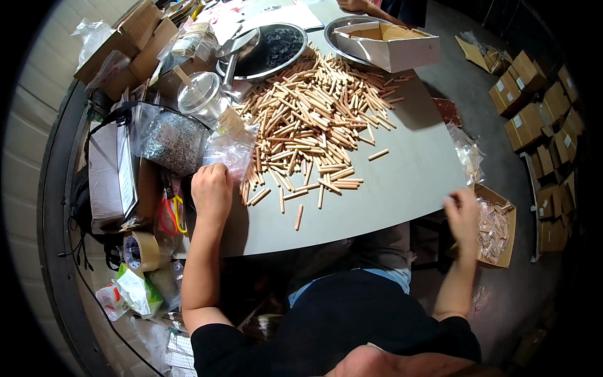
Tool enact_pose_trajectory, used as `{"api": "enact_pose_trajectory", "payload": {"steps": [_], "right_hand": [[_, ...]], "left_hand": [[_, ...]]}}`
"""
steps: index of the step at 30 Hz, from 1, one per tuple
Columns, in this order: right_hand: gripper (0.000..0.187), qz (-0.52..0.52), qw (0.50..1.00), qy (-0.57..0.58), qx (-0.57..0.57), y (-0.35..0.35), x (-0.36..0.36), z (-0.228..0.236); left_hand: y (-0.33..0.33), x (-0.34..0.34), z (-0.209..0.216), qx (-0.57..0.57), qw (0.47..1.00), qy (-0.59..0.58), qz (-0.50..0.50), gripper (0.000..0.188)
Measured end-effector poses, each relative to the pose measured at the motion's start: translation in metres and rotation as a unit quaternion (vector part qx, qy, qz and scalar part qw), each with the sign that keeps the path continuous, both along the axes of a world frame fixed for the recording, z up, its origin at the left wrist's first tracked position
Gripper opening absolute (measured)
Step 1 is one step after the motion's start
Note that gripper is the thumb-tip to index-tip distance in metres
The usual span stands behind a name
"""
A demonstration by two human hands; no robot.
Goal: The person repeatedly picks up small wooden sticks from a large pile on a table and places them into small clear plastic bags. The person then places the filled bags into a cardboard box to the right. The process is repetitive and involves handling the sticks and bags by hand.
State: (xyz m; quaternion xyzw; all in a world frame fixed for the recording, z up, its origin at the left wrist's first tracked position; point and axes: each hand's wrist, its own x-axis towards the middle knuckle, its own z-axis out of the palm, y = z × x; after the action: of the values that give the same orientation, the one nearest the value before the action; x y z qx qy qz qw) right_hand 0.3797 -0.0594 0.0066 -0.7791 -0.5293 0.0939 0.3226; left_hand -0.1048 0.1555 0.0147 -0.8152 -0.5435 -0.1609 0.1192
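My left hand point(211, 191) rests at the table's left edge with its fingers curled closed against the lower edge of some clear plastic bags point(231, 154); what lies inside the fingers is hidden. Just right of it spreads a big heap of short, round wooden sticks point(314, 116), with a few loose ones at its near side. Beyond the table's right edge, my right hand point(463, 215) hangs in the air, fingers loosely bent and apart, with nothing visible in them. Beside and below that hand stands an open cardboard box point(512, 235) filled with bagged wooden pieces point(493, 229).
Behind the heap stand a metal bowl of dark pieces point(279, 50) and a white box point(411, 53). At left are a bag of small metal parts point(169, 141), scissors point(171, 213) and a tape roll point(141, 251). Cartons point(527, 129) line the right; another person's hand point(355, 6) shows at the far side.
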Motion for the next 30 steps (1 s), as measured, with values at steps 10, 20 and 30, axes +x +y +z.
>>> {"api": "enact_pose_trajectory", "payload": {"steps": [10, 20, 30], "right_hand": [[0.024, 0.325, 0.941, -0.007, 0.095, 0.122, -0.147, -0.003], [0.022, 0.250, 0.967, 0.023, 0.043, 0.087, -0.113, -0.002], [0.024, 0.264, 0.962, 0.060, 0.024, 0.070, -0.105, 0.005]], "left_hand": [[0.003, -0.008, -0.002, -0.015, 0.994, -0.098, -0.034, 0.006], [-0.001, -0.014, 0.008, -0.063, 0.873, -0.484, -0.001, 0.014], [-0.073, 0.032, 0.015, -0.214, 0.693, -0.682, -0.097, 0.007]]}}
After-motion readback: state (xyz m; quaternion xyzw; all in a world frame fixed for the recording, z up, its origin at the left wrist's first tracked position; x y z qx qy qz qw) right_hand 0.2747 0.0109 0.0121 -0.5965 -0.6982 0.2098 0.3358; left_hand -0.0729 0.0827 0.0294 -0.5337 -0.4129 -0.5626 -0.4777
